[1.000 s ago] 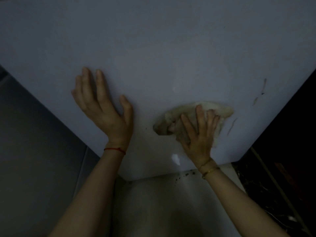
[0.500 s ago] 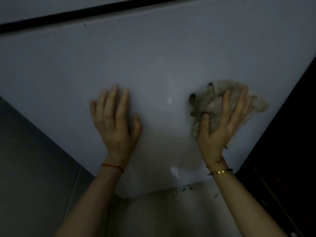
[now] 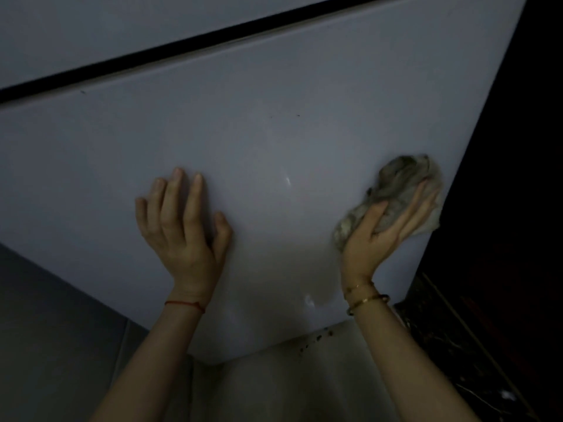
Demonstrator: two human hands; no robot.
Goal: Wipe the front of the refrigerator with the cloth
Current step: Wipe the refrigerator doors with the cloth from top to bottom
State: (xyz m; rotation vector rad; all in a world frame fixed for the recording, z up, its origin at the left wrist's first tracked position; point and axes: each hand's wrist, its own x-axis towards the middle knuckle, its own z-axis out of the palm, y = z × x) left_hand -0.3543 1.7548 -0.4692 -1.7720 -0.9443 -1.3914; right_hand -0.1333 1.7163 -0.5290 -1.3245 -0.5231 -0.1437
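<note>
The refrigerator's pale lower door [image 3: 274, 132] fills most of the view in dim light. My right hand [image 3: 377, 239] presses a crumpled grey-beige cloth [image 3: 399, 175] flat against the door, close to its right edge, with the fingers stretched out over the cloth. Part of the cloth bunches above and to the left of the fingers. My left hand [image 3: 182, 233] rests flat on the door at centre-left, fingers straight and pointing up, holding nothing.
A black gap [image 3: 213, 41] separates the lower door from the upper door [image 3: 122, 25]. Dark specks [image 3: 320, 336] lie on the pale floor [image 3: 304, 385] under the door's bottom edge. A dark cabinet or wall [image 3: 502, 269] stands right of the refrigerator.
My right hand has slid the cloth up and to the right, from the door's lower middle to its right edge. The view has tilted up, revealing the black gap. My left hand stays flat.
</note>
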